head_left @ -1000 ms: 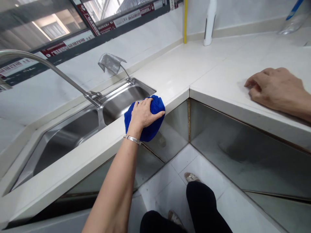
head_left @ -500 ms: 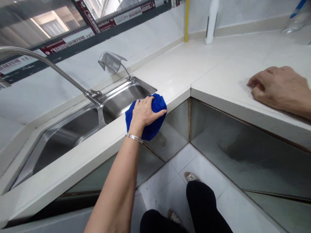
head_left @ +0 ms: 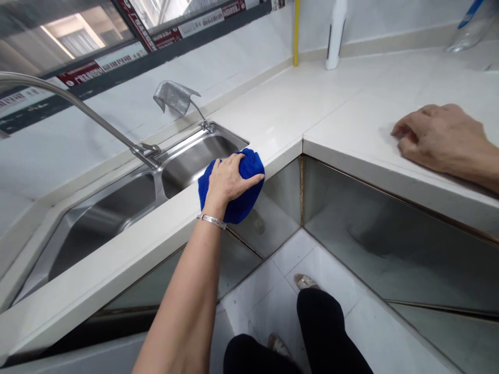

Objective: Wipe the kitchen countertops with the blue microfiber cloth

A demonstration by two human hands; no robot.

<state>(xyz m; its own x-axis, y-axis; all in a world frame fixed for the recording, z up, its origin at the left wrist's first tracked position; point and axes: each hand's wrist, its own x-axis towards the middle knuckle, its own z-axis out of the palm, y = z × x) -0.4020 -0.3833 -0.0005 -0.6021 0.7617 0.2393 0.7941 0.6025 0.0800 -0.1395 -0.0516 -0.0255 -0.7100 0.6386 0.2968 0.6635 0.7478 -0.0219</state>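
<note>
My left hand (head_left: 228,180) presses a blue cloth (head_left: 245,200) onto the front edge of the white countertop (head_left: 273,111), beside the right-hand basin of the sink (head_left: 158,184). Its fingers lie bent over the cloth, with the thumb stretched to the right. Part of the cloth hangs down over the counter's front face. Farther right, my right hand (head_left: 442,136) rests on the countertop with its fingers curled in. Nothing shows in it, and the undersides of the fingers are hidden.
A curved steel faucet (head_left: 93,117) arches over the double sink. Behind it, a silvery covering (head_left: 175,97) hangs on a small tap (head_left: 206,126). A white bottle-like object (head_left: 336,39) and a clear container (head_left: 465,39) stand near the back wall. Greenish-grey cabinet fronts (head_left: 390,228) run below the counter.
The whole view has shifted slightly to the left. My left hand stays on the blue cloth at about the same spot, and my right hand remains on the countertop.
</note>
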